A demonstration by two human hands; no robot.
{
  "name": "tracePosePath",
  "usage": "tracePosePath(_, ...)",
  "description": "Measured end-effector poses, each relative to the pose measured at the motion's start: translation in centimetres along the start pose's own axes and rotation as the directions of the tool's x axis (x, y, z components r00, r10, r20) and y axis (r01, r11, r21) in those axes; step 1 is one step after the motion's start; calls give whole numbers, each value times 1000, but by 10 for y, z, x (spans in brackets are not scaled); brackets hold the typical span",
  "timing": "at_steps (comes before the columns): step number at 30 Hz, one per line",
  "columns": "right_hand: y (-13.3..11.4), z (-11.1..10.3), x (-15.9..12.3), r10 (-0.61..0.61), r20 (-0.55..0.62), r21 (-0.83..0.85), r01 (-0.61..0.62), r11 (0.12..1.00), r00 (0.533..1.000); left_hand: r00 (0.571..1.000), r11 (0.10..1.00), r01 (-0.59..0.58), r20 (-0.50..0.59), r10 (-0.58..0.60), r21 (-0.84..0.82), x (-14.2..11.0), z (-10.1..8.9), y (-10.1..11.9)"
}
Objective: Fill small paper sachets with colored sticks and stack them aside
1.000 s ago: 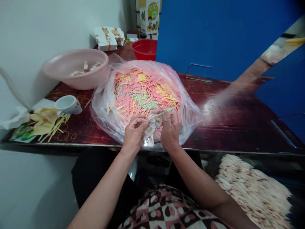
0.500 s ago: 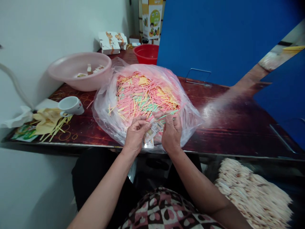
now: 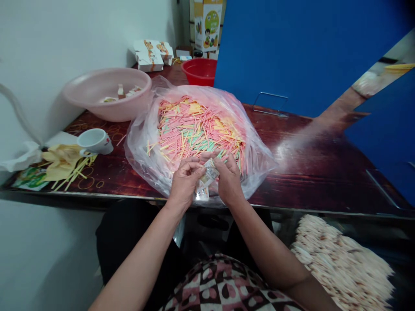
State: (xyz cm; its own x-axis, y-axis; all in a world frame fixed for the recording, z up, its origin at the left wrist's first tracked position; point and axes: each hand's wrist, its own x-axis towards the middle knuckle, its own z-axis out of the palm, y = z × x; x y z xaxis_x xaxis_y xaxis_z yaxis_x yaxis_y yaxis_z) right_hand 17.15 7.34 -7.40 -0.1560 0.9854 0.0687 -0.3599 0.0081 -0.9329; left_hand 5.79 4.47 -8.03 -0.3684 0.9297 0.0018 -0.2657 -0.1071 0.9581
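A clear plastic bag (image 3: pixel 139 151) on the table stands open, filled with thin pink, yellow and green sticks (image 3: pixel 194 129). At its near edge, my left hand (image 3: pixel 184 183) pinches a small clear packet with printing (image 3: pixel 210 172) between thumb and fingers. My right hand (image 3: pixel 229 179) is curled at the packet's right side, its thumb against the upper part. A few green sticks (image 3: pixel 221 154) show between that thumb and the fingers; how many is hidden. Below the packet, another printed piece (image 3: pixel 202 193) lies by the table edge.
A pink basin (image 3: pixel 106 93) with small pieces inside stands back left, near a white cup (image 3: pixel 94 141) and yellow strips (image 3: pixel 75 172). Behind are white boxes (image 3: pixel 149 56) and a red basin (image 3: pixel 199 71). Blue panels (image 3: pixel 292 52) rise at right. A pale stacked bundle (image 3: pixel 340 263) sits lower right.
My right hand has moved slightly left and closer to the packet, its thumb now at the packet's upper part. The green sticks in it show less. My left hand stays nearly still.
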Motion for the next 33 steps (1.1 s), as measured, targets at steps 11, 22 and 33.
tracePosePath(11,-1,-9,4,-154,8,-186,153,971,988,999,1000,-1,-51,0,-15,5,2,-3)
tracePosePath(22,1,-20,3,94,-43,-32,-96,995,995,989,998,59,138,-58,-2,-2,11,-2)
tracePosePath(33,-27,-146,-6,-139,-465,-264,13,964,874,930,637,-359,321,180,682,-14,-37,26)
